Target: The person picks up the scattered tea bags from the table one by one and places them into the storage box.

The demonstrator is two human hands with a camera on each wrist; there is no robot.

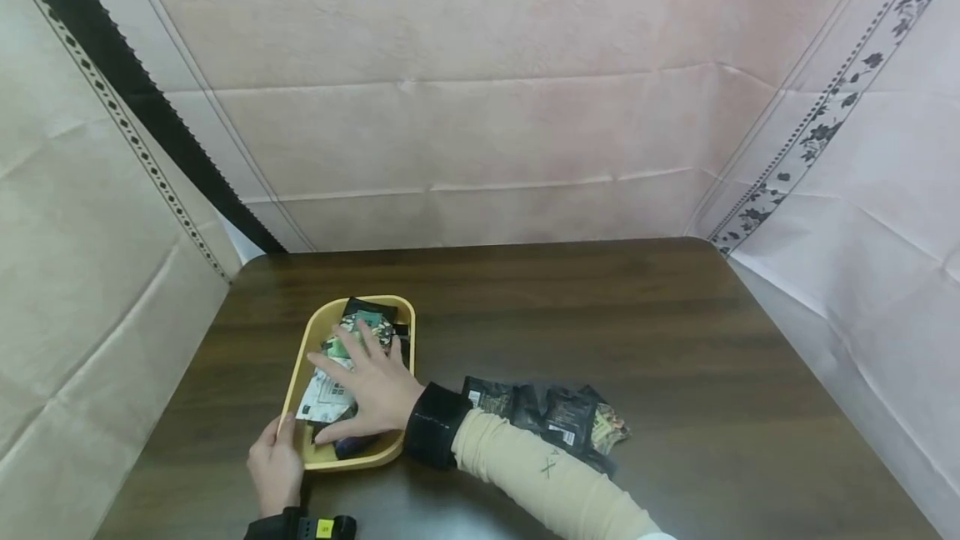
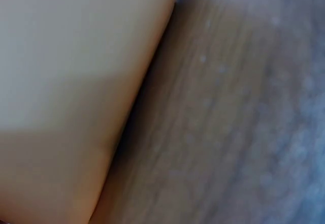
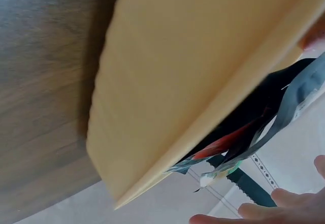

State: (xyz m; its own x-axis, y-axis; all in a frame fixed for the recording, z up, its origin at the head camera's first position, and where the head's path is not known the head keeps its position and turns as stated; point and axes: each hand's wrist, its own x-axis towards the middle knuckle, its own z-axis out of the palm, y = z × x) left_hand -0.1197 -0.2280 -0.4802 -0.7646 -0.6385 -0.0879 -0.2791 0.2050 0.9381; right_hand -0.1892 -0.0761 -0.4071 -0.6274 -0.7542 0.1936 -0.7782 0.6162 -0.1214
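Note:
A yellow plastic basket (image 1: 411,315) stands on the left part of the table with several sealed packets (image 1: 324,397) heaped in it, some black, one white and green. My left hand (image 1: 276,469) grips the basket's near left side, thumb at the rim. Over the packets my right hand (image 1: 375,390) lies palm down with its fingers spread, holding nothing in a curl. The right wrist view shows the basket's outer wall (image 3: 167,82), packet edges (image 3: 284,117) rising past the rim, and right-hand fingertips (image 3: 254,211) above. A dark blue item (image 1: 354,445) shows partly under that hand.
Several black packets (image 1: 570,415) lie in a loose pile on the table right of the basket, partly behind my right forearm. The brown wooden table (image 1: 675,315) ends at a pale cloth backdrop (image 1: 487,148) behind and on both sides.

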